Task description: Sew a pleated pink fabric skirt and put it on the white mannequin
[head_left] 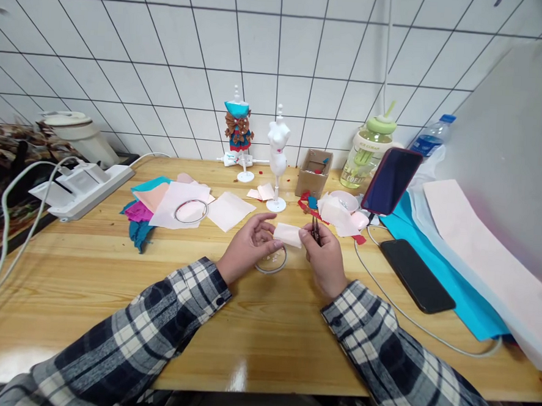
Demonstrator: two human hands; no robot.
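Observation:
Between my hands is a small folded piece of pale pink paper. My left hand pinches its left end between thumb and fingers. The other end is held by my right hand, which also has what look like small dark scissors tucked in its fingers, mostly hidden. Below the paper a thin grey ring lies on the table, with tiny pale scraps inside it. A bare white mini dress form stands just beyond my hands.
Left are paper sheets, another ring and a power strip. A dressed form, cardboard box and green-lidded bottle stand behind. Right are an upright phone, a flat phone, a cable and long paper sheets.

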